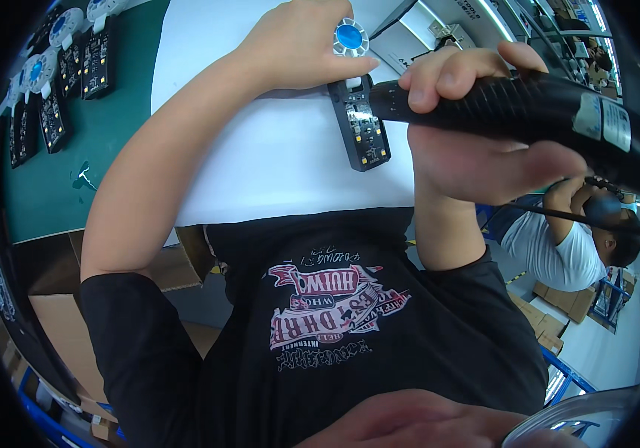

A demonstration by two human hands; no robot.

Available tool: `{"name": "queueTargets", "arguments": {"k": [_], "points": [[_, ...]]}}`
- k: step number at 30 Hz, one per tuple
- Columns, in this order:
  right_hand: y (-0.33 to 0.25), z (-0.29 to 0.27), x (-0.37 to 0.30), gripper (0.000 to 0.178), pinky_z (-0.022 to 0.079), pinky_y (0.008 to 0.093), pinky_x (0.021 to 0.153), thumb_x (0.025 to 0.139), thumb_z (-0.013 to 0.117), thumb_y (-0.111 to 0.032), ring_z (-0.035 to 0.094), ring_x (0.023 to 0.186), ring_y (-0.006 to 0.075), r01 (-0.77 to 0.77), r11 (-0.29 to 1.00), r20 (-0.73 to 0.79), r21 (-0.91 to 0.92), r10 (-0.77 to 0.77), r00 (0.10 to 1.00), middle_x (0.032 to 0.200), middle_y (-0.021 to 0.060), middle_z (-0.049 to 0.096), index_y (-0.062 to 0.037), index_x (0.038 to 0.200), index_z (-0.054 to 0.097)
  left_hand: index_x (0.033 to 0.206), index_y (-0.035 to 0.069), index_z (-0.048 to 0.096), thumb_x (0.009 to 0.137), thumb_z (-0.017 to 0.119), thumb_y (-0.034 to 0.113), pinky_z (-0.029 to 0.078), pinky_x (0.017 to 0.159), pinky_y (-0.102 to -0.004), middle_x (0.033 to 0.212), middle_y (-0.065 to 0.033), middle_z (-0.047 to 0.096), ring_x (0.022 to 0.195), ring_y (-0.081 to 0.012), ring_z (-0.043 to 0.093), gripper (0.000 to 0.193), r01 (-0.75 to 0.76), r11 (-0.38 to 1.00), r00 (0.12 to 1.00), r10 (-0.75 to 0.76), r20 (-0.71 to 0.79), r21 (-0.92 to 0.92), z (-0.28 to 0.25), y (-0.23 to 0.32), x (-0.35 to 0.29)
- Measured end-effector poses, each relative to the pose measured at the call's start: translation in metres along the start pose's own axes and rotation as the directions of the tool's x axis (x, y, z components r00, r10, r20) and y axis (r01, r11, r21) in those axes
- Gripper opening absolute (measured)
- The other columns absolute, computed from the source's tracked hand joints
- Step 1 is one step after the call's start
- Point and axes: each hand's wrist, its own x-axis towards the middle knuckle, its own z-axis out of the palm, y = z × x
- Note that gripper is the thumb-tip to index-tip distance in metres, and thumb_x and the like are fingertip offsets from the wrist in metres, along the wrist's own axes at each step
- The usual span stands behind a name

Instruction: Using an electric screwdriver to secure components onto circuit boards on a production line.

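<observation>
My left hand [294,48] is closed around the round upper end of a small device, with the thumb lying across it. That end is a pale ringed disc with a blue centre [349,36]. Below it, a narrow black housing with an exposed circuit board [368,134] lies over the white sheet [283,168]. My right hand [469,145] grips a black electric screwdriver [514,108] with a ribbed body and a cord at its rear end. The screwdriver's narrow front points left at the housing's upper right edge. Whether its tip touches a screw cannot be made out.
Several similar devices [97,60] lie at the far left on the green mat [129,89]. A grey-white box [409,45] stands beyond my hands. Open cardboard boxes [66,328] sit below the table edge at left. Another person [551,239] is seated at the right.
</observation>
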Motion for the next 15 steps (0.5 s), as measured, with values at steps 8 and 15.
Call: {"name": "queueTargets", "arguments": {"k": [8,15], "points": [[0.003,-0.002,0.0,0.101,0.052,0.0416,0.08,0.089,0.038,-0.089,0.067,0.085,0.0254,-0.016,0.999,0.022,0.033,0.015,1.0,0.106,0.0132,0.068,-0.0053,0.144,0.049,0.092,-0.001,0.065,0.075,0.079,0.045,0.055,0.075,-0.0485,0.085,-0.027,0.069,0.084,-0.046,0.068,0.051,0.001,1.0,1.0,-0.001,0.007,-0.001,-0.001,0.004,0.005],[-0.02,-0.02,0.021,0.094,0.056,0.0406,0.076,0.091,0.037,-0.087,0.071,0.081,0.0262,0.118,0.99,0.037,-0.077,-0.115,0.993,0.1,0.0158,0.071,-0.006,0.139,0.049,0.111,0.004,0.07,0.078,0.076,0.059,0.059,0.077,-0.0408,0.092,-0.0192,0.074,0.087,-0.0356,0.074,0.065,-0.011,0.989,0.999,0.016,-0.029,0.146,0.02,-0.024,-0.003]]}}
